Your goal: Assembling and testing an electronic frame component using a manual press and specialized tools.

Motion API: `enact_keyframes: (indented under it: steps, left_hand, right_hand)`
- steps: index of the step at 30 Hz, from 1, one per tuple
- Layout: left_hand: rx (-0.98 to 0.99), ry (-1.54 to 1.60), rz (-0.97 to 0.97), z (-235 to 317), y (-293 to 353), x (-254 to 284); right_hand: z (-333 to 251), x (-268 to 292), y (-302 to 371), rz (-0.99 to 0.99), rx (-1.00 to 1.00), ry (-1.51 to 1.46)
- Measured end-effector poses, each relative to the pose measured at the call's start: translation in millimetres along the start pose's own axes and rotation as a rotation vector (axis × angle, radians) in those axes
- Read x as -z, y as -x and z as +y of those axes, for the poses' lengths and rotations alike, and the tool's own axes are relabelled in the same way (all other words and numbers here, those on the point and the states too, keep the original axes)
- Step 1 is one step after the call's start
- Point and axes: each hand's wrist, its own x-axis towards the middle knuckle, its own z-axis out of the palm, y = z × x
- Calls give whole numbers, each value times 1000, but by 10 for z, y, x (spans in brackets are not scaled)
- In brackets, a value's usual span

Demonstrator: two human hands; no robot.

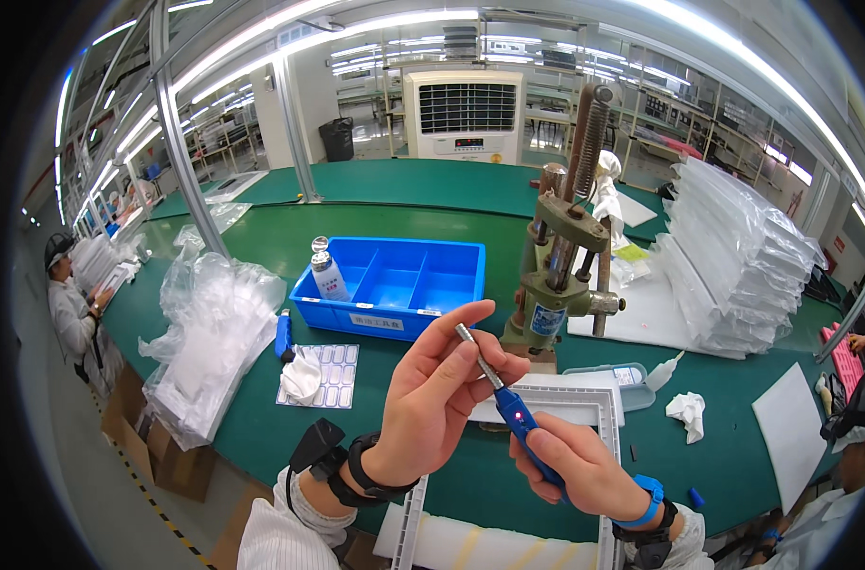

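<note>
My right hand [584,465] is closed around the blue handle of a slim tool [516,415]; a small red light glows on the handle. From it a silvery metal shaft points up and to the left. My left hand [432,399] has its thumb and fingers closed around this shaft, near its tip, with the index finger stretched out above. Under both hands lies a white rectangular frame [606,404], its middle partly hidden by my arms. What kind of tool it is does not show clearly.
Behind my hands stand a blue divided tray [394,328] with a pump bottle [329,277], and a green hand press [560,247]. Bagged white parts are stacked left [214,342] and right [736,266]. A label sheet [335,375], a crumpled cloth [686,415] and a blue cap [696,497] lie nearby.
</note>
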Motion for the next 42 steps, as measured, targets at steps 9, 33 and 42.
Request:
enact_keyframes:
  steps: [9, 33, 42]
  left_hand:
    - [-43, -262, 0, 2, -27, 53]
    - [143, -1094, -489, -325, 335, 588]
    - [113, -1126, -468, -324, 328, 569]
  right_hand:
    - [-94, 95, 77, 48, 58, 259]
    - [555, 483, 131, -83, 65, 736]
    - [553, 499, 131, -72, 84, 733]
